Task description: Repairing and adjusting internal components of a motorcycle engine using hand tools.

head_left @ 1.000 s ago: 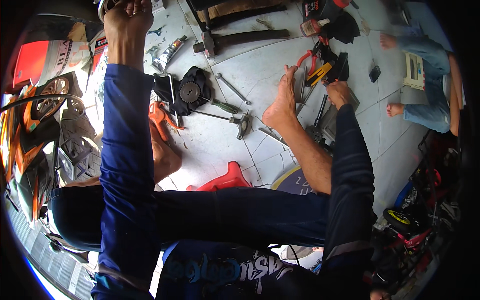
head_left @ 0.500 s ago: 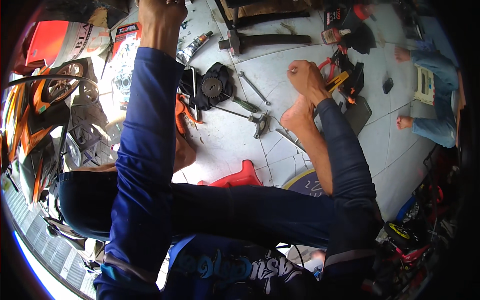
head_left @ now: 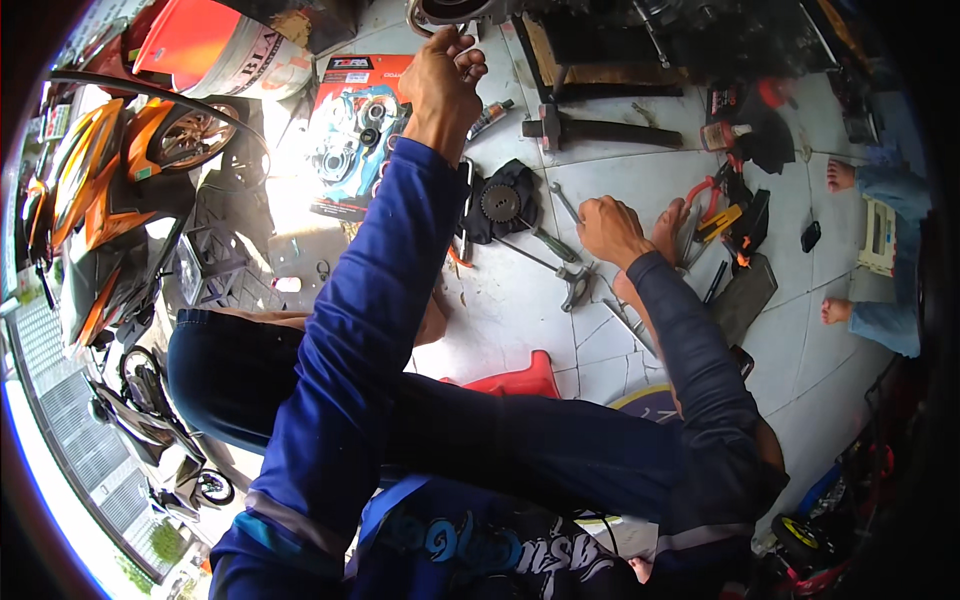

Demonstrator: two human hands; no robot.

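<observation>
My left hand (head_left: 443,84) is raised at the top, just below a ring-shaped metal part (head_left: 437,18); its fingers are loosely bent and apart, with nothing visible in them. My right hand (head_left: 612,231) is closed, knuckles up, over the floor beside my bare foot (head_left: 668,228). Whatever it may hold is hidden. Close to its left lies a combination spanner (head_left: 564,201). A toothed dark disc (head_left: 500,203) rests on a black cloth (head_left: 520,178), with a green-handled screwdriver (head_left: 556,244) beside it. Below lies a T-handled tool (head_left: 574,285).
A hammer (head_left: 600,132) lies beyond my right hand. Red-handled pliers (head_left: 708,200) and a yellow-handled tool (head_left: 720,222) lie to the right. A gasket pack (head_left: 362,135) is on the left, near an orange motorcycle (head_left: 95,215). Another person's feet (head_left: 838,310) are at the right.
The view has shifted, bringing the metal part at the top into sight. My left hand shows more fully. My right hand has turned knuckles up, hiding the small shiny thing seen at its fingers.
</observation>
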